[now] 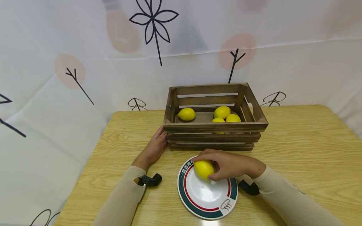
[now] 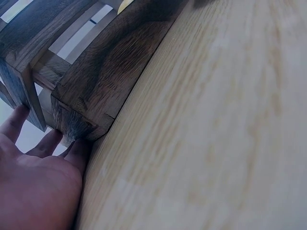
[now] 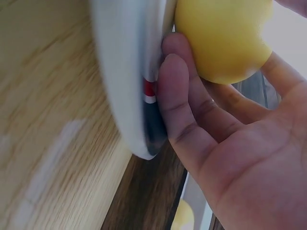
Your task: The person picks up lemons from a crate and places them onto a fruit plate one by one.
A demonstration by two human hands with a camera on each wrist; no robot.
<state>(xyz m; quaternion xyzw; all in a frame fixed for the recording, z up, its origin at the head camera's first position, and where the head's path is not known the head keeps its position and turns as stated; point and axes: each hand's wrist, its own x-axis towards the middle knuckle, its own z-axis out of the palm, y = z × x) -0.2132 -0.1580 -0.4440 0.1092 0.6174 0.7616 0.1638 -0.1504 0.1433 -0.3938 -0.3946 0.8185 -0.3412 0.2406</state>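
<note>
In the head view my right hand (image 1: 230, 163) grips a yellow lemon (image 1: 203, 169) between thumb and fingers, over the upper part of a round white plate (image 1: 203, 191) with a green and red rim. The right wrist view shows the lemon (image 3: 223, 38) against the fingers, with the fingertips (image 3: 173, 76) right at the plate's rim (image 3: 156, 129). My left hand (image 1: 155, 147) touches the front left corner of a brown wooden crate (image 1: 212, 137). Its fingers reach the crate's slats with the palm near the table, as the left wrist view shows.
Inside the crate, one lemon (image 1: 187, 114) lies at the left and several more lemons (image 1: 222, 112) sit together at the right. Crate and plate stand on a light wooden table (image 1: 305, 150). A white patterned cloth (image 1: 195, 37) hangs behind the table.
</note>
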